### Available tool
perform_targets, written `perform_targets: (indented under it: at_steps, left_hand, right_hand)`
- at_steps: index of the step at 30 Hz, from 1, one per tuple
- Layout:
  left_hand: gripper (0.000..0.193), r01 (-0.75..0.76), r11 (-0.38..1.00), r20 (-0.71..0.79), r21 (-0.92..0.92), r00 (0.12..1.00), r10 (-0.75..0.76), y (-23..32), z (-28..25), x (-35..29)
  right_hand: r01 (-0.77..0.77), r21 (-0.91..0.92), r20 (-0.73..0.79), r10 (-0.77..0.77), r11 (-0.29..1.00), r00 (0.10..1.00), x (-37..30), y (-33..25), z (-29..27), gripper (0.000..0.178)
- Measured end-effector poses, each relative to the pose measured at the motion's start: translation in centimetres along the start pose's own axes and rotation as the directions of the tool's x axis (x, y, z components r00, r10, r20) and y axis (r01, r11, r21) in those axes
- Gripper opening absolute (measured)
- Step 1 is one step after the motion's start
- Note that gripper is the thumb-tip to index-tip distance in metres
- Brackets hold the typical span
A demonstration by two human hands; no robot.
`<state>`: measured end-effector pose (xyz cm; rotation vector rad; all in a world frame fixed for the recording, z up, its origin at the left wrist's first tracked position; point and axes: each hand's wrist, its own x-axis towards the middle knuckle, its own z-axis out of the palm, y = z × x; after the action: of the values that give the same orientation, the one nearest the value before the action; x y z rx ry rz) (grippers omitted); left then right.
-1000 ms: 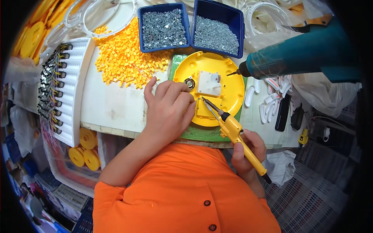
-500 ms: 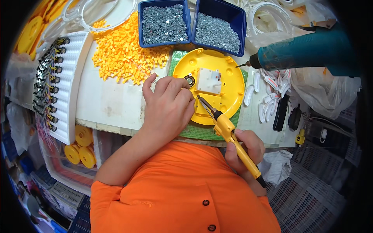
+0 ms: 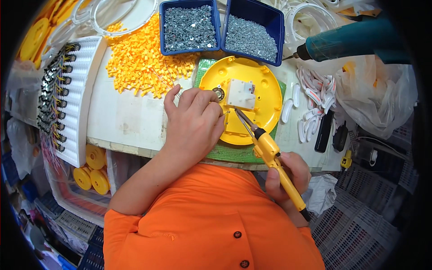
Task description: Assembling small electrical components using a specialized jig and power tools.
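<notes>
A round yellow plastic housing (image 3: 271, 108) lies open side up on a green mat (image 3: 229, 152). Inside it are a white box-shaped unit (image 3: 240, 93), a small round black-and-metal part (image 3: 218, 93) and a yellow rectangular cover (image 3: 240, 123). My left hand (image 3: 193, 119) rests over the housing's left edge, fingers pinched on thin wires; its fingertips are partly hidden. My right hand (image 3: 290, 176) is closed around a yellow soldering iron (image 3: 270, 150). The iron's tip is just below the white unit, slightly right of my left fingertips.
Blue bins of small metal parts (image 3: 189, 29) and screws (image 3: 252, 38) stand behind. Small orange pieces (image 3: 139, 63) are heaped left, beside a white foam tray (image 3: 85, 94) of wired parts. A teal power screwdriver (image 3: 351, 42) hangs at upper right above white curved pieces (image 3: 310, 121).
The soldering iron has shifted slightly right, its tip drawing away from my left fingertips. The hanging screwdriver has swung up and right. My left hand has barely moved.
</notes>
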<state>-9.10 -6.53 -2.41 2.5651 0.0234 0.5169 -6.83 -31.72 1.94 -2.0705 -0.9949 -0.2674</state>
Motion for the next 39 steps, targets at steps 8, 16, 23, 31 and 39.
perform_targets:
  at_steps: [8, 16, 23, 31, 39]
  left_hand:
    - [0.015, -0.010, 1.000, 0.018, 0.027, 1.000, 0.009, 0.0, -0.1, 0.0]
    - [0.015, -0.016, 1.000, 0.000, 0.019, 1.000, 0.016, 0.0, 0.2, 0.0]
    - [0.015, -0.015, 1.000, 0.008, 0.014, 1.000, 0.015, -0.1, 0.1, 0.0]
    - [0.015, -0.011, 1.000, 0.013, 0.012, 1.000, 0.011, 0.0, 0.1, 0.0]
    - [0.015, -0.015, 1.000, 0.009, 0.015, 1.000, 0.015, -0.1, -0.2, 0.0]
  right_hand:
    - [-0.004, 0.025, -0.040, 0.005, 1.000, 0.999, 0.6, 0.1, 0.3, 0.038]
    - [0.053, 0.036, -0.001, -0.053, 0.998, 0.999, 1.4, 0.3, 0.9, 0.034]
    - [0.029, 0.016, -0.035, -0.029, 0.999, 0.999, 1.1, 0.2, 0.3, 0.033]
    - [0.018, 0.019, -0.003, -0.018, 1.000, 1.000, 1.1, 0.1, 0.2, 0.033]
    - [-0.002, 0.018, -0.055, 0.003, 1.000, 0.998, 0.5, 0.2, 0.1, 0.034]
